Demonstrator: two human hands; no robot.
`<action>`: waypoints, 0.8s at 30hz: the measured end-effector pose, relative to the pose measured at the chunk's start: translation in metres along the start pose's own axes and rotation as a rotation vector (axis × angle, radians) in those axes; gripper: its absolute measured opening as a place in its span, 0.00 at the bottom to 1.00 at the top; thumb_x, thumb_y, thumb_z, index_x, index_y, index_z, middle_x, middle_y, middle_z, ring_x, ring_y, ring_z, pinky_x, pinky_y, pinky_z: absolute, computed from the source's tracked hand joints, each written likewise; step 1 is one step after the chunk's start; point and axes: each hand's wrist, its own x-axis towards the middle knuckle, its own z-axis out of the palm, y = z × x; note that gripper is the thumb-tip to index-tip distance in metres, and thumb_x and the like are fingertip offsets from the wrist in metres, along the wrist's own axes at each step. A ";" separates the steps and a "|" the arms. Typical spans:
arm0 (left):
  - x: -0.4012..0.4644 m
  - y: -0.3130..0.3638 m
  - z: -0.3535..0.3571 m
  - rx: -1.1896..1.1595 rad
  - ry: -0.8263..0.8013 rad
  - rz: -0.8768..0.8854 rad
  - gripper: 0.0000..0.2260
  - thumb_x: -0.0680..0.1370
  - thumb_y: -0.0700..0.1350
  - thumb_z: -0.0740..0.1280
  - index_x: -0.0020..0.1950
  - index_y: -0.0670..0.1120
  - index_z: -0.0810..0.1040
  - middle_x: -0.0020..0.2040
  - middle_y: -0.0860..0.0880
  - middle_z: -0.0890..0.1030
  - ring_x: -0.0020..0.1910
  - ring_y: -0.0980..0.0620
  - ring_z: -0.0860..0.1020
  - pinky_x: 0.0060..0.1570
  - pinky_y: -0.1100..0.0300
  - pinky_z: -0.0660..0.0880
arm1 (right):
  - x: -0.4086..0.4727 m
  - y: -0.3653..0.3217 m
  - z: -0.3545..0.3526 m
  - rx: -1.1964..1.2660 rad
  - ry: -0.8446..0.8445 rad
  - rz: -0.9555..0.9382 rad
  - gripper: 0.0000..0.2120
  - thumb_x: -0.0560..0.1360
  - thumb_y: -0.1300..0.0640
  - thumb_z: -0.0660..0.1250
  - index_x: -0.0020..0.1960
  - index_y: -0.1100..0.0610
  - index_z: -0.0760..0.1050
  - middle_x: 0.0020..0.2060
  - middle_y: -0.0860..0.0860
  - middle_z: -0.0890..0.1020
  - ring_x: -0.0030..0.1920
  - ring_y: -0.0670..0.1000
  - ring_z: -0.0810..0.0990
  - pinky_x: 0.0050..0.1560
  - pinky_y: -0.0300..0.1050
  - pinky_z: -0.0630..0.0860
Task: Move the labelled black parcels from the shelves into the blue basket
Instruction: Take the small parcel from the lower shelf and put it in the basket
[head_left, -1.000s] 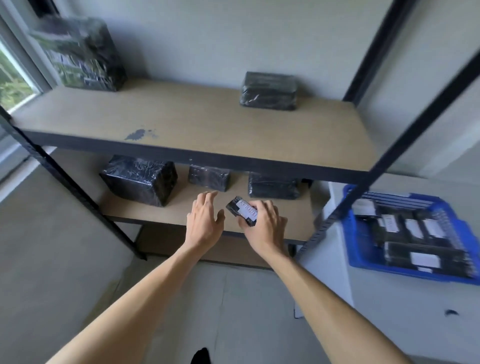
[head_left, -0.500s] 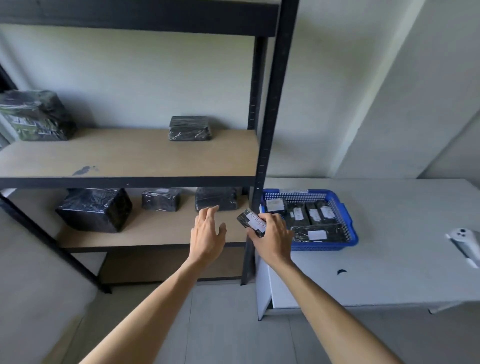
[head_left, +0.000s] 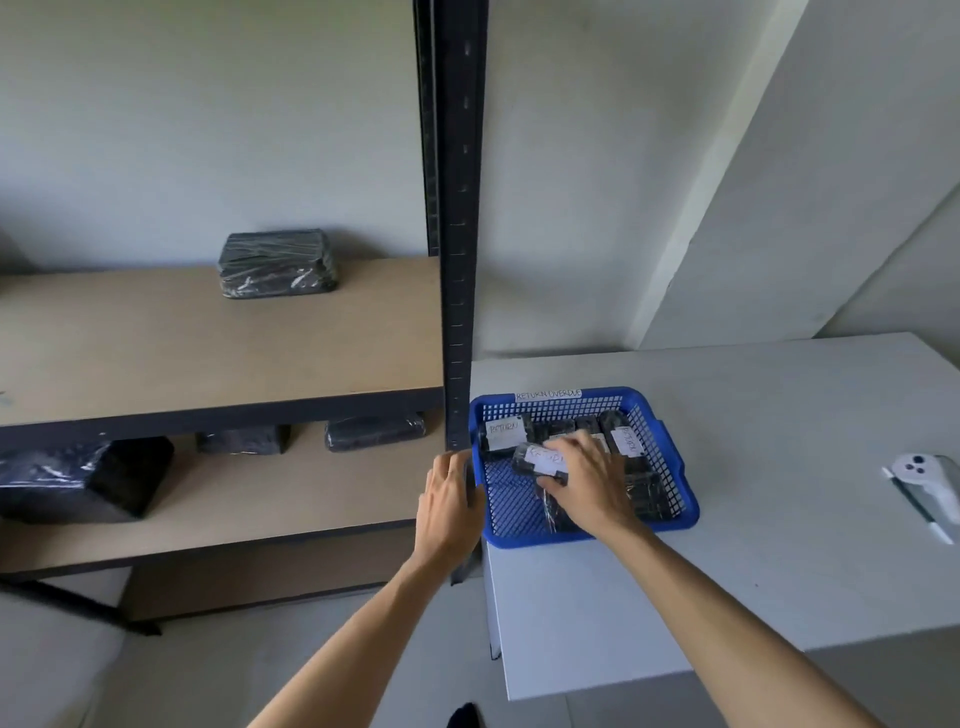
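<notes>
Drop-off step: right hand (head_left: 587, 486) grips labelled parcel (head_left: 540, 460) low inside blue basket (head_left: 670, 457) on counter (head_left: 779, 545); left hand (head_left: 449, 501) curled loosely on shelf post (head_left: 460, 260), empty. Next: let go, reach left for another

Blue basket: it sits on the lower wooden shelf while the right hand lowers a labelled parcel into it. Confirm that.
Not quite. The head view shows the blue basket on the white table beside the rack, not on a shelf. The right hand does hold a labelled parcel over it.

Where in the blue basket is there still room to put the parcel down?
The basket's front-left corner is bare mesh, between the left wall and the right hand. The back row and right side are crowded with labelled parcels. The held parcel hovers near that free patch.
</notes>
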 end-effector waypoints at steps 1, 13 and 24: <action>0.004 -0.002 0.008 -0.003 -0.008 -0.008 0.16 0.77 0.41 0.63 0.65 0.46 0.69 0.63 0.47 0.72 0.59 0.48 0.72 0.51 0.61 0.68 | 0.009 0.003 0.007 -0.017 -0.044 -0.036 0.26 0.68 0.50 0.79 0.64 0.50 0.78 0.56 0.48 0.75 0.56 0.51 0.77 0.58 0.56 0.73; 0.027 -0.019 0.049 0.024 -0.027 -0.130 0.28 0.77 0.41 0.63 0.75 0.45 0.56 0.69 0.45 0.66 0.57 0.48 0.75 0.47 0.64 0.73 | 0.059 0.000 0.079 -0.125 -0.227 -0.099 0.24 0.71 0.54 0.76 0.66 0.47 0.77 0.63 0.44 0.80 0.59 0.52 0.74 0.59 0.56 0.66; 0.025 -0.010 0.067 -0.003 -0.022 -0.172 0.28 0.77 0.36 0.60 0.76 0.46 0.57 0.64 0.46 0.67 0.50 0.45 0.77 0.43 0.55 0.72 | 0.064 -0.004 0.084 -0.277 -0.234 -0.111 0.28 0.64 0.55 0.80 0.62 0.48 0.77 0.57 0.51 0.80 0.59 0.55 0.73 0.57 0.58 0.65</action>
